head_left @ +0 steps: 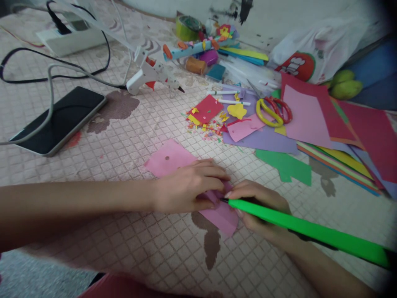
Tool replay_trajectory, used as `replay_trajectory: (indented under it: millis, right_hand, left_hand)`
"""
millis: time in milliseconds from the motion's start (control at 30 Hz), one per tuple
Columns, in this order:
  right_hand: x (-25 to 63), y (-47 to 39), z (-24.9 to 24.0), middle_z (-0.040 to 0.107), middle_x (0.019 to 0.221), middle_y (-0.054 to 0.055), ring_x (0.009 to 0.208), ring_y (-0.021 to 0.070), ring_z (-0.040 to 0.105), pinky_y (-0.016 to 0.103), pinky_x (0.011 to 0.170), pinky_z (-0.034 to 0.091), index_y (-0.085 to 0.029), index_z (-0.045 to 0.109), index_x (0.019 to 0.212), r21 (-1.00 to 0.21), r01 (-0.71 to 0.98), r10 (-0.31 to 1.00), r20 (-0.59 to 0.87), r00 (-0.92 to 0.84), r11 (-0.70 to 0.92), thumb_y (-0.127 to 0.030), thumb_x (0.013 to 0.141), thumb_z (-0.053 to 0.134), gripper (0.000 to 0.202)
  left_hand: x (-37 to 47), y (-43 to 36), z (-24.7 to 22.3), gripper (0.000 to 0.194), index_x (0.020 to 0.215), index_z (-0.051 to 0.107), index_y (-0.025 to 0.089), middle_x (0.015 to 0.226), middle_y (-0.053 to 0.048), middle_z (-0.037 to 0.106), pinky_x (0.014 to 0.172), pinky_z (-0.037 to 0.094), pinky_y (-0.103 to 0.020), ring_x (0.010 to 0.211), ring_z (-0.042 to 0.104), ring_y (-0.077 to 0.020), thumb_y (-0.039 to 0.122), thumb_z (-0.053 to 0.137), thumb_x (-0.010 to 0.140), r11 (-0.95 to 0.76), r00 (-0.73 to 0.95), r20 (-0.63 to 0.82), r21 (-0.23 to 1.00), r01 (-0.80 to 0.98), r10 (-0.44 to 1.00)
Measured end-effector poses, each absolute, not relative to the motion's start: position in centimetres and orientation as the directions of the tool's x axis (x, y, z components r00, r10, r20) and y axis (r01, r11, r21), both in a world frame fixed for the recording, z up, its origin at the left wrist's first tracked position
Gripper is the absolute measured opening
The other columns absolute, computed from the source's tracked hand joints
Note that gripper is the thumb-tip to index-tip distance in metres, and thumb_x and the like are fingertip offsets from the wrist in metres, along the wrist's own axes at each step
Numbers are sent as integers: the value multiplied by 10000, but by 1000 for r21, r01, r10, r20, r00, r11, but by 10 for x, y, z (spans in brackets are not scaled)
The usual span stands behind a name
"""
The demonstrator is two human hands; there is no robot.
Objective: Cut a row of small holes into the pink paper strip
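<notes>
A strip of pink paper with small dark marks lies flat on the quilted tablecloth. Across its middle rests my left hand, fingers laid over the paper and thumb apart, pinning it down. My right hand is closed around a bright green pen, which slants from the lower right. The pen's dark tip touches or hovers just over the paper beside my left fingertips; which of the two I cannot tell. Part of the paper is hidden under my left hand.
Scissors lie on coloured sheets to the right, near a green paper scrap and paper bits. Behind stands a white glue gun. A phone, cables and a power strip occupy the left. A plastic bag sits back right.
</notes>
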State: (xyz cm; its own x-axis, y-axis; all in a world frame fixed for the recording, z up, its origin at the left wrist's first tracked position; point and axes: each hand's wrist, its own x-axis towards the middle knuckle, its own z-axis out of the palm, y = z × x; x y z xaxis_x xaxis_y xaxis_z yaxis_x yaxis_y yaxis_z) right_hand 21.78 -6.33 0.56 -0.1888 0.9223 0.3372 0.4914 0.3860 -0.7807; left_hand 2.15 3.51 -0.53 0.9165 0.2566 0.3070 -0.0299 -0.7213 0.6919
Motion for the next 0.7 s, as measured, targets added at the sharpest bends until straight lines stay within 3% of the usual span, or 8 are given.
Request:
replay_trajectory:
  millis: [700]
  right_hand:
    - [221,-68,2,711,789,-5,727,147,681,264,626,570,-254,644,894,-773,513,927,329,-181,374,-62,808,576,221]
  left_hand:
    - [21,35,-4,246,1107,629,144,1267,-111,601,1113,358,-433,1209,527,-260,192,654,867,-727,924,287,686,-13,254]
